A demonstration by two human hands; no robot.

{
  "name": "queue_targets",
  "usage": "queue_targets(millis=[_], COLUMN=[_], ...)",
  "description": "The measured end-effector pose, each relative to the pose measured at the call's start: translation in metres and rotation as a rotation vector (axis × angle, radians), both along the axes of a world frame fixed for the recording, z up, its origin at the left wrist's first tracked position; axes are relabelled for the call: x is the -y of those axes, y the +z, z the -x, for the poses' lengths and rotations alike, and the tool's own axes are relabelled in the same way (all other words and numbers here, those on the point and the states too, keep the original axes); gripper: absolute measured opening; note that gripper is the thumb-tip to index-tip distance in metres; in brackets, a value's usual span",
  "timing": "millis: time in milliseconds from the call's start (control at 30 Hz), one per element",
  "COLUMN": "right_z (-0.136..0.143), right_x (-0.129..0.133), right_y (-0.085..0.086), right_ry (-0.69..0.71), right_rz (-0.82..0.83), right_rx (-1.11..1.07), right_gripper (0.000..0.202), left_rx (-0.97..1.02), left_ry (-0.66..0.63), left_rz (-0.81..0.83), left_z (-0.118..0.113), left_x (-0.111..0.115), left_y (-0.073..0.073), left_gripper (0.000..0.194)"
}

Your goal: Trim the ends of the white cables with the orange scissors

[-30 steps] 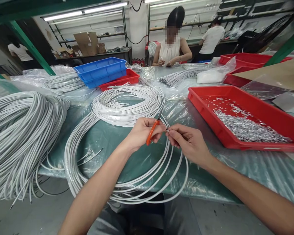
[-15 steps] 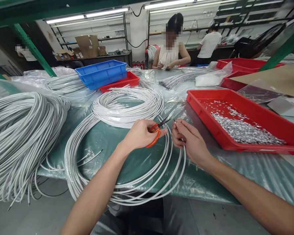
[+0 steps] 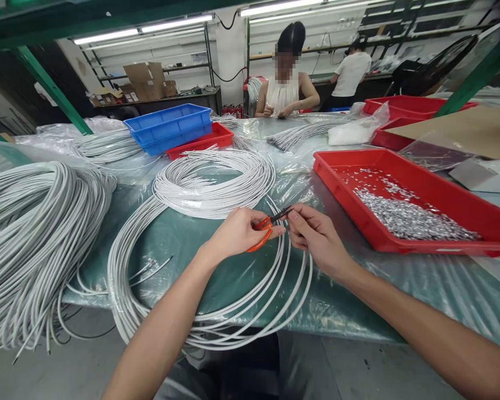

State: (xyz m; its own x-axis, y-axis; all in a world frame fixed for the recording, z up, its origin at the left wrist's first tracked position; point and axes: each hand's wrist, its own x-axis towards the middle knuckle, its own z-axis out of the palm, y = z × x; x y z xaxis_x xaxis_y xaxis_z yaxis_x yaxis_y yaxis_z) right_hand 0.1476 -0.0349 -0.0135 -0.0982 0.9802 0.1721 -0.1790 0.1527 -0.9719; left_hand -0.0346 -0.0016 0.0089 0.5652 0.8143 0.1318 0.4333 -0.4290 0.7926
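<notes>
My left hand is wrapped round the orange handles of a pair of scissors. The dark blades point up and right and look closed, their tips at the fingertips of my right hand. In that hand's pinch is the end of a white cable, which hangs down from the fingers and curves into a large loose coil. Behind my hands a tighter white coil lies on the table, its cable ends bunched at its far side.
A red tray of small silvery pieces stands at the right. A thick cable bundle hangs over the left edge. Blue trays sit farther back, and a person works across the table.
The scissor blades have closed and now meet my right fingertips. My right hand has moved slightly left, narrowing the gap between the hands. The view has shifted slightly.
</notes>
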Motion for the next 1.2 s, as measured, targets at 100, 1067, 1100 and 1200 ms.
queue_targets(millis=[100,1067,1100,1200], right_z=[-0.001,-0.009,-0.009,-0.011], right_x=[-0.001,-0.003,-0.003,-0.003], right_y=[-0.001,0.011,0.012,0.016], right_ry=[-0.004,0.004,-0.014,-0.056], right_rz=[-0.014,-0.032,-0.053,-0.099], right_rx=[0.025,0.12,0.154,0.258], right_gripper=[0.03,0.034,0.033,0.034], left_rx=[0.007,0.004,0.005,0.007], left_ry=[-0.001,-0.024,-0.021,-0.012], left_rz=[0.004,0.036,0.041,0.061], left_z=[0.0,0.0,0.0,-0.002], left_x=[0.0,0.003,0.003,0.003], left_y=[0.0,0.002,0.002,0.0], left_gripper=[0.05,0.05,0.051,0.051])
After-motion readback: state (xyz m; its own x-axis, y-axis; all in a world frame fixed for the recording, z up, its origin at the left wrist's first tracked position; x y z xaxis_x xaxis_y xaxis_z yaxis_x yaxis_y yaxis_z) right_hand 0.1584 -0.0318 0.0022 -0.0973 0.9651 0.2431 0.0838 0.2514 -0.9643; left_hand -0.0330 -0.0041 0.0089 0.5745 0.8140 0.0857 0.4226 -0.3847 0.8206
